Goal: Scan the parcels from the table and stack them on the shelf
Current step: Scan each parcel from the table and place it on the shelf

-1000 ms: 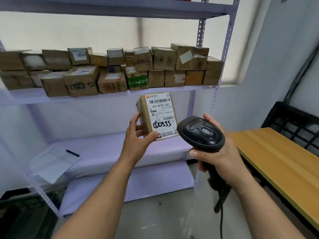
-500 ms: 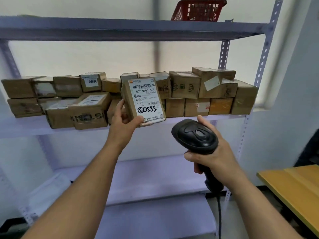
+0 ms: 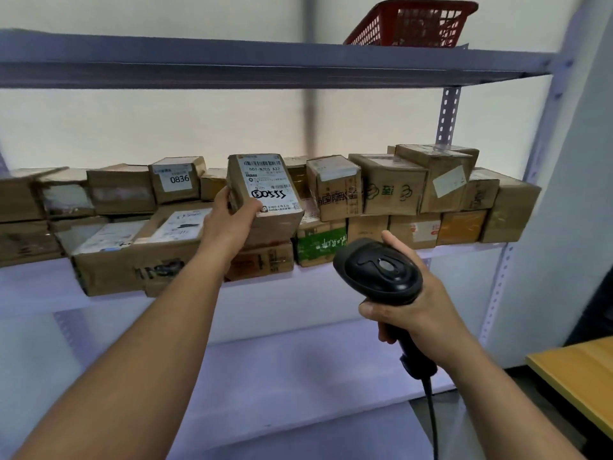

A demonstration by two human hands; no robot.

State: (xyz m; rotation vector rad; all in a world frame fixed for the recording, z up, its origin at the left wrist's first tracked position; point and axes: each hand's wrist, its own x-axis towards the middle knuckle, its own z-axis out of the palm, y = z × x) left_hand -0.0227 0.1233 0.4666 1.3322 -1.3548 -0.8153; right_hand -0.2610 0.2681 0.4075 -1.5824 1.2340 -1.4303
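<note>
From the head camera I see two bare forearms reaching toward a pale lilac metal shelf unit [image 3: 464, 251]. The left hand [image 3: 229, 224] holds a small brown cardboard parcel with a white printed label [image 3: 265, 194]. Its thumb presses on the label's lower left corner and its fingers curl round the parcel's left side. The label faces me, with a barcode, the code 507-N705 A37 and a handwritten black number.

The parcel is raised to the middle shelf, tilted back, in front of a two-tier row of brown cardboard boxes [image 3: 391, 190]. Its underside sits just above a lower-tier box (I cannot tell whether they touch). To its left is a box labelled 0836 [image 3: 175, 179]. Below and to its right is a box with green print [image 3: 320, 242].

The right hand [image 3: 418, 313] is lower and well apart from the parcel. Its fingers are wrapped tightly round the handle of a black handheld barcode scanner [image 3: 378, 270], whose rounded head points toward the shelf. A black cable [image 3: 431, 413] hangs from the handle.

A red plastic mesh basket [image 3: 411, 21] stands on the top shelf board [image 3: 265, 68]. The corner of a yellow wooden table [image 3: 577, 376] shows at the lower right.
</note>
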